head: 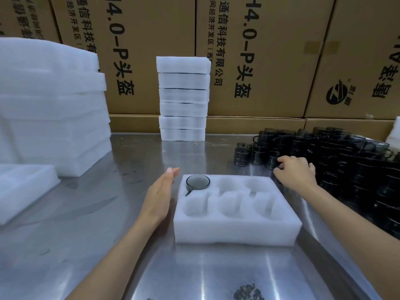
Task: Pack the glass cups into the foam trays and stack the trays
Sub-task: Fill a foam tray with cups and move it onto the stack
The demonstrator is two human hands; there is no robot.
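Cardboard boxes printed with black characters wall off the back of a steel surface. Against them stands a stack of six closed foam trays. A taller pile of foam pieces fills the left side, with one loose foam piece lying in front of it.

At the centre lies an open foam tray with six pockets in two rows of three. One dark glass cup sits upright in the far-left pocket; the other five pockets are bare.

On the right is a dense heap of dark glass cups, too many and too overlapped to count.

The left hand is flat, fingers straight and released, just beside the tray's left edge. The right hand reaches into the near edge of the heap, fingers curled around a cup there; whether they have closed on it I cannot tell.
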